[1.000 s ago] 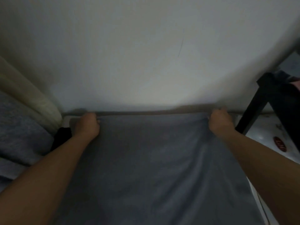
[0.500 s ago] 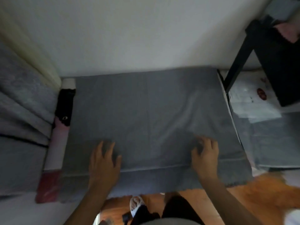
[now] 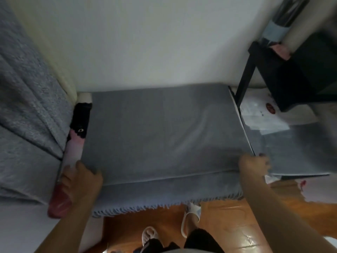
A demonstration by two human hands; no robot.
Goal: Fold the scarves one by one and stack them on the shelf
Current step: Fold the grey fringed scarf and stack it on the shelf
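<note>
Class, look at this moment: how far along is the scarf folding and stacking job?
Done: the grey scarf lies flat with one fold made, its upper layer ending above the fringed edge. In hand: the left hand and right hand grip the near corners of that upper layer. Left: the remaining folds and stacking it on the black shelf. Other scarves cannot be counted here.

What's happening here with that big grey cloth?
A person is folding a grey fringed scarf laid flat on a surface against a white wall. The left hand grips its near left corner and the right hand grips its near right corner. One fold is already made; the fringe hangs over the front edge. A black shelf stands at the right.
</note>
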